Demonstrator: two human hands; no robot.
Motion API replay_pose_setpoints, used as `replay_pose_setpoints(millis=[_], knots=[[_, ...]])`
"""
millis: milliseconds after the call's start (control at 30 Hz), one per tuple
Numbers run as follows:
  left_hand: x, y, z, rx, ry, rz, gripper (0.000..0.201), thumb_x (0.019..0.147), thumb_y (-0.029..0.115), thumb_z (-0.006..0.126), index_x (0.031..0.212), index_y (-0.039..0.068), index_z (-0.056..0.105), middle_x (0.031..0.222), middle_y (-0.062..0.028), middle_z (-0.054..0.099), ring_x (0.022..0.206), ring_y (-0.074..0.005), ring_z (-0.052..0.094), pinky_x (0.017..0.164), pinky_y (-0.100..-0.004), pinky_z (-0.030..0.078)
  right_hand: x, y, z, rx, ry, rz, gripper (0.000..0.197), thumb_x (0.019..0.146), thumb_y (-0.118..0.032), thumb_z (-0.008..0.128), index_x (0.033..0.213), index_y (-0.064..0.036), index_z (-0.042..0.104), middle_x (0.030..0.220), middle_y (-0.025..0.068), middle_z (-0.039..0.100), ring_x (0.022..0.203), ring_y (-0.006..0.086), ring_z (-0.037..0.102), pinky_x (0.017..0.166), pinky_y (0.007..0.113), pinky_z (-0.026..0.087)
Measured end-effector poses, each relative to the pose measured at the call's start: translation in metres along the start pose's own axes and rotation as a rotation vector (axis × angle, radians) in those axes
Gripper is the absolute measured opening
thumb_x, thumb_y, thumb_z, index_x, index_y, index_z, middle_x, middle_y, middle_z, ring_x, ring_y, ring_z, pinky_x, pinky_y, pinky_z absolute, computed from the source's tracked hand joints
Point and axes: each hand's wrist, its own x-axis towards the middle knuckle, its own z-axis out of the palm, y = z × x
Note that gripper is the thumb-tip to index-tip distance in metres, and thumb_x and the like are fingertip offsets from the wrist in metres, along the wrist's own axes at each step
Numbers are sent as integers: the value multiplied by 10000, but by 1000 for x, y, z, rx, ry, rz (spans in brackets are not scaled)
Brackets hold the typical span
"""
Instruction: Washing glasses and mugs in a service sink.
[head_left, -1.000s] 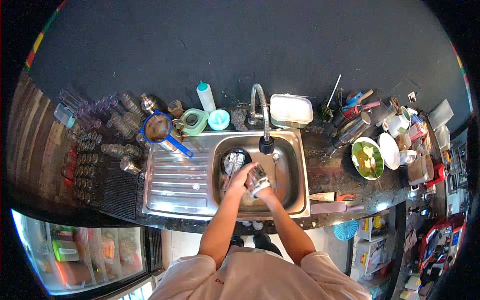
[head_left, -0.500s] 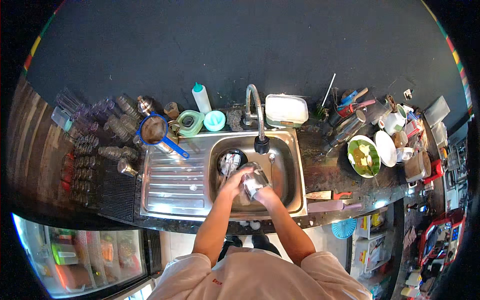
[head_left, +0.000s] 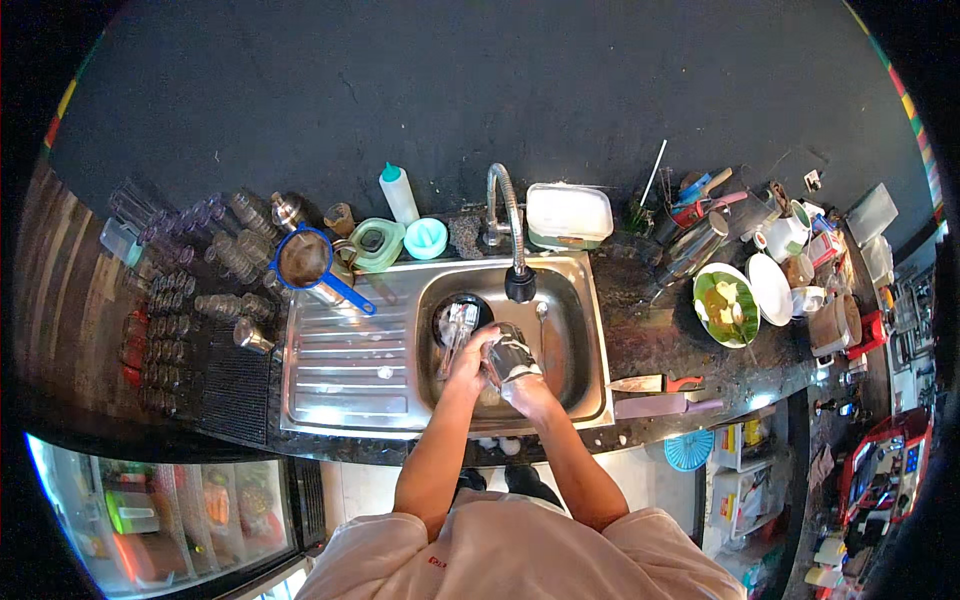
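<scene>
Over the sink basin (head_left: 575, 330) I hold a clear drinking glass (head_left: 512, 352), tilted and streaked with white suds. My left hand (head_left: 472, 362) is closed around its left side. My right hand (head_left: 530, 396) is closed at its near end, with suds around the fingers; whether some fingers reach inside is hard to make out. Below and to the left, a dark bowl (head_left: 441, 322) in the basin holds several metal utensils (head_left: 462, 322). A spoon (head_left: 542, 318) lies on the basin floor at the right. The faucet's black spray head (head_left: 520, 285) hangs just beyond the glass.
A blue-rimmed strainer (head_left: 305, 260) rests at the ribbed drainboard's (head_left: 350, 370) far left, near rows of glasses (head_left: 175, 330). Behind the sink stand a squeeze bottle (head_left: 398, 195) and a white tub (head_left: 568, 215). Right of it lie two knives (head_left: 640, 384) and a leaf-lined plate (head_left: 727, 308).
The glass has turned slightly in my hands, and its suds now show as streaks along the side. My right hand has shifted a little nearer to me.
</scene>
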Motion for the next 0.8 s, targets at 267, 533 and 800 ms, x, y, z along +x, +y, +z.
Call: replay_pose_setpoints(millis=[267,533,800], knots=[[-2,1,-2,40,12,11,225,774,258,593,899,74,567,835,-57,612,734,-199,600,685,-344,501,-7,12,-11,-163,132,181,368,737,2,474,1097,-72,456,1029,111,543,918,229,543,776,333,435],[-8,-5,-3,-207,-42,254,312,763,322,580,973,92,567,851,-86,612,753,-255,589,725,-398,483,-7,-5,8,-689,103,-69,337,719,-83,477,1053,-48,507,1014,162,552,887,295,548,795,368,426],[1,1,16,-180,-82,241,331,786,366,559,1003,117,538,927,-65,604,822,-216,593,735,-371,485,5,-10,-21,-944,-88,-459,435,688,-102,499,1119,-41,497,1006,159,549,933,301,530,838,358,393]])
